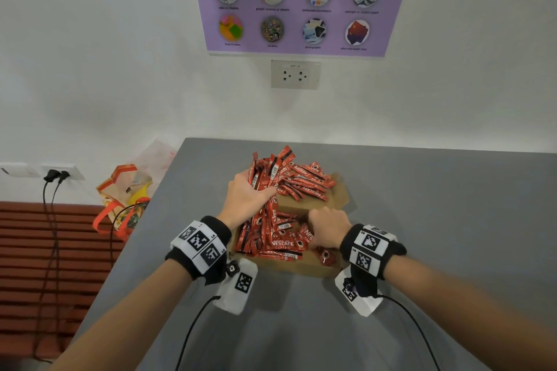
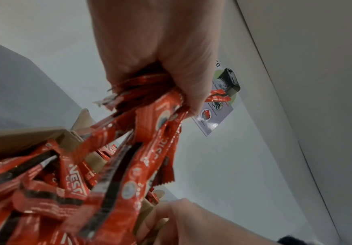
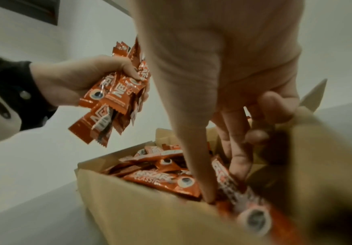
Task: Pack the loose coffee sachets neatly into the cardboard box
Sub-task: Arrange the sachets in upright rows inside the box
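1. A thick bundle of red foil coffee sachets (image 1: 262,181) is clenched in the left hand (image 1: 245,197), fingers and thumb wrapped round its middle, so that the sticks are kept roughly parallel and can go in as one aligned batch.
2. The bundle is held above the open brown cardboard box (image 3: 141,215), its lower ends hanging toward the sachets already inside; in the left wrist view the loose ends are seen fanning out below the fist.
3. The right hand (image 1: 327,230) is reached down into the near right part of the box, thumb and fingers extended among the packed sachets (image 3: 160,177). Whether one sachet is pinched cannot be told; the hand appears to be pressing them aside, probably to open a gap.
4. The box stands on the grey table (image 1: 437,220) close to the person, flaps spread outward so that the opening is kept clear.
5. A pile of loose red sachets (image 1: 304,179) lies across the far flap and the table behind it, waiting to be gathered.
6. By this showing, the task is judged partly done: the box is well filled, yet disorderly.
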